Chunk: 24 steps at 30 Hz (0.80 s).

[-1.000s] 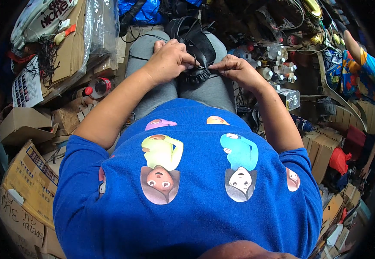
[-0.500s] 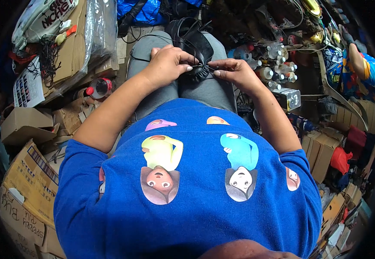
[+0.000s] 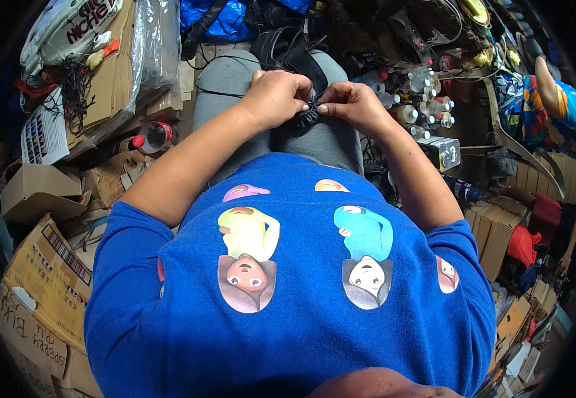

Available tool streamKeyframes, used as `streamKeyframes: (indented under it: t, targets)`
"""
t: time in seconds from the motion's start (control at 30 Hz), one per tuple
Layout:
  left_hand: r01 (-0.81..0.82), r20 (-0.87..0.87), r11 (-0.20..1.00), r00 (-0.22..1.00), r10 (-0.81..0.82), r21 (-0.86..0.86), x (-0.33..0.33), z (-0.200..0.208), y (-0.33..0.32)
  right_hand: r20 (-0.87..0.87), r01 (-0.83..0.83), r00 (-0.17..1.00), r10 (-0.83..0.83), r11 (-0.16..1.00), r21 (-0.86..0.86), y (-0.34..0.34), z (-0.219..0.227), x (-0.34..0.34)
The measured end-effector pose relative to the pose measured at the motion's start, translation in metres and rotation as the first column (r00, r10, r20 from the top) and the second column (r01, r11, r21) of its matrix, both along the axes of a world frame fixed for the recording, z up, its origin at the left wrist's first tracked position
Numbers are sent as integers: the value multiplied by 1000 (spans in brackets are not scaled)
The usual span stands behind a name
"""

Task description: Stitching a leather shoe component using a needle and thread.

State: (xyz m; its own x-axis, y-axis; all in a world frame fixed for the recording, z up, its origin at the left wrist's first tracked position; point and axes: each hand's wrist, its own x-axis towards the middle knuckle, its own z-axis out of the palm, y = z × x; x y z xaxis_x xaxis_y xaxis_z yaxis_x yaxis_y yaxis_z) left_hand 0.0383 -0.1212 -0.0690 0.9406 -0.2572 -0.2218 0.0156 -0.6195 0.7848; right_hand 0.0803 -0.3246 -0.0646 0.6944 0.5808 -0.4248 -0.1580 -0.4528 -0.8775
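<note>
Across my grey-trousered knees lies a black shoe (image 3: 307, 119), its near edge gathered into ridged stitches. My left hand (image 3: 278, 97) is closed in a pinch over that edge, its thumb and forefinger on a thin black cord. Close beside it, my right hand (image 3: 356, 107) also pinches, thumb against forefinger, where the cord meets the shoe. The fingers hide most of the part between them. A loose length of the black cord (image 3: 216, 92) trails over my left knee.
Cardboard sheets (image 3: 112, 73) and a red-capped bottle (image 3: 152, 136) are at my left. Several small bottles (image 3: 427, 99) and a clear square container (image 3: 442, 152) stand by my right knee. Another person's arm (image 3: 548, 86) shows at the far right.
Both hands have come closer together: the left has shifted right, the right slightly left. The stretch of cord seen between them before is now mostly covered by fingers.
</note>
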Motion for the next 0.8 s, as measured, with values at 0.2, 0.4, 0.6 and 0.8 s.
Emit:
streamKeyframes:
  t: [0.2,0.4,0.6,0.8]
  targets:
    - [39,437,989,894,-97,140,-7,-3,25,67,-24,998,20,997,67,-7,7,1]
    - [99,193,990,974,-117,103,-7,12,27,-72,109,992,-101,987,121,-23,-8,0]
    - [172,34,983,984,-175,59,2,16,17,96,-14,995,16,1000,-24,-46,-4,-9]
    - [299,215,940,919,-330,165,6,18,16,411,95,910,-46,990,-99,-51,17,26]
